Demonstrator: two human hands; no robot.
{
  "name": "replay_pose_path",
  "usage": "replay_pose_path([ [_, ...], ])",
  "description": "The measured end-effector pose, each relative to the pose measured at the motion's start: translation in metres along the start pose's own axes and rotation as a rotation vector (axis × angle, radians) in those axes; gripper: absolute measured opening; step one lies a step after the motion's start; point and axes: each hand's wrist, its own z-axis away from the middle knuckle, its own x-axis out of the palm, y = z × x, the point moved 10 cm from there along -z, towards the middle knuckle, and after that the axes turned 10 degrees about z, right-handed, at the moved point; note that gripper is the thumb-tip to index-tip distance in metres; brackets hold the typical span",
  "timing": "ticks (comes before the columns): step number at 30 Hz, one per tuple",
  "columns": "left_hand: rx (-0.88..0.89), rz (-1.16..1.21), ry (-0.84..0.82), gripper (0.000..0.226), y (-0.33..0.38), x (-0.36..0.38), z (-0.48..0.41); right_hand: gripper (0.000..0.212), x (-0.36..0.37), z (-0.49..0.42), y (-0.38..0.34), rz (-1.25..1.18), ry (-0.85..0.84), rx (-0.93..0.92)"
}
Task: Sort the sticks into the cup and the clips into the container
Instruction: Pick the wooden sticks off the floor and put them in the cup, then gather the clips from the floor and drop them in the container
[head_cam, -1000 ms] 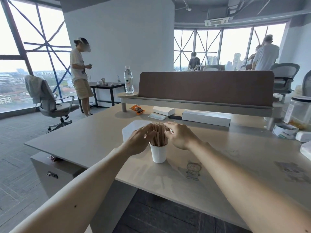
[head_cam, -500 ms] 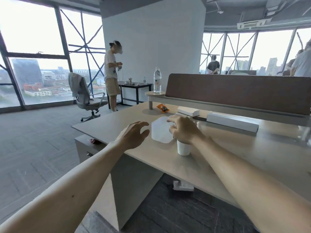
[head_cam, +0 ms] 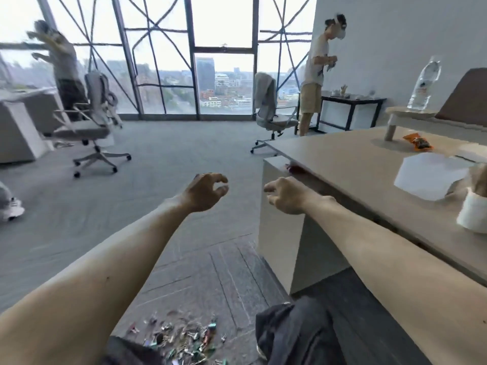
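Note:
A white paper cup (head_cam: pixel 473 216) with wooden sticks (head_cam: pixel 478 177) in it stands on the desk at the far right edge of the view. Behind it lies a white, hexagon-shaped container (head_cam: pixel 427 177). A heap of small coloured clips (head_cam: pixel 184 341) lies on the carpet between my knees at the bottom of the frame. My left hand (head_cam: pixel 205 192) hovers over the floor with curled fingers and holds nothing. My right hand (head_cam: pixel 286 194) hangs beside the desk's left end, fingers loosely apart and empty.
The desk (head_cam: pixel 350 164) with a cabinet under its left end fills the right side; an orange snack packet (head_cam: pixel 417 142) and a water bottle (head_cam: pixel 424 85) sit on it. Office chairs (head_cam: pixel 92 122) and two standing people (head_cam: pixel 316 72) are across the carpeted floor.
My view has swung left, away from the desk towards the floor. Both hands have come off the cup and sticks and now hang in the air left of the desk.

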Motion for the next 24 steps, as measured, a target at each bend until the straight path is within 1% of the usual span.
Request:
replay_pose_path([
  [5,-0.23,-0.055,-0.046,0.037,-0.123,-0.013,0.076,0.04,0.088,-0.022,-0.084,-0.034,-0.168,-0.13],
  [10,-0.394,-0.074,-0.124,0.038,-0.207,0.014,0.16,0.04,0.187,-0.015,-0.13,-0.064,-0.313,-0.186],
  [18,-0.547,-0.094,-0.339,0.041,-0.302,0.104,0.286,0.039,0.333,0.036,-0.145,-0.086,-0.509,-0.163],
  [24,-0.563,-0.171,-0.54,0.045,-0.358,0.18,0.34,0.034,0.432,0.061,-0.143,-0.064,-0.607,-0.155],
])
